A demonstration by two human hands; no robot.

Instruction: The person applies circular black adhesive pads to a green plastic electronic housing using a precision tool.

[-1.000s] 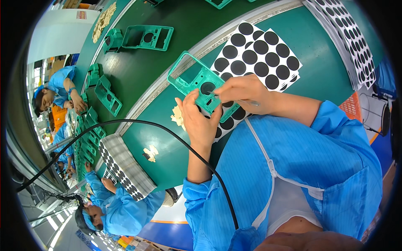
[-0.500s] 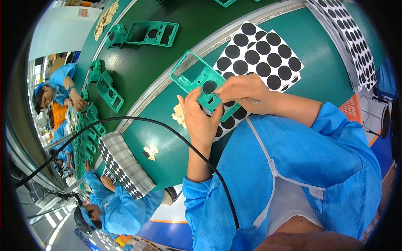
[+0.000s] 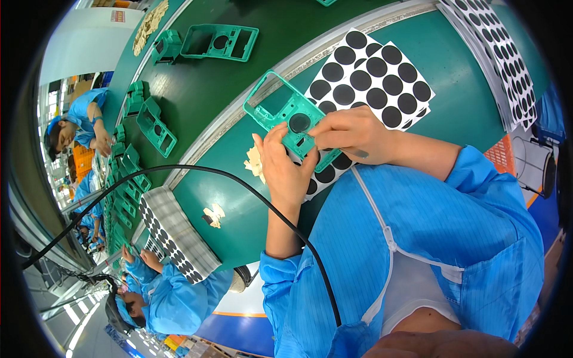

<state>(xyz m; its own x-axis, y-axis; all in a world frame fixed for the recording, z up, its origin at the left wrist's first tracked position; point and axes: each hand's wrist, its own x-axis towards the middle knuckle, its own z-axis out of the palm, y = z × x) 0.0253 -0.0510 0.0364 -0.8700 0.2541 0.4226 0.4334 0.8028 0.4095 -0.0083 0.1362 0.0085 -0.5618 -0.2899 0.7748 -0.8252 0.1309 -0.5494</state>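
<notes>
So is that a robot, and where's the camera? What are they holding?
No robot here, just a person's bare hands! The camera sits on the person's head and looks down, and its very wide lens makes straight edges look bent. The left hand holds a green plastic frame with a dark round disc on it. The right hand grips a thin tool, mostly hidden by the fingers. On the green table lie white sheets with black dots and pale scraps. Beyond the table's edge are more green frames.
</notes>
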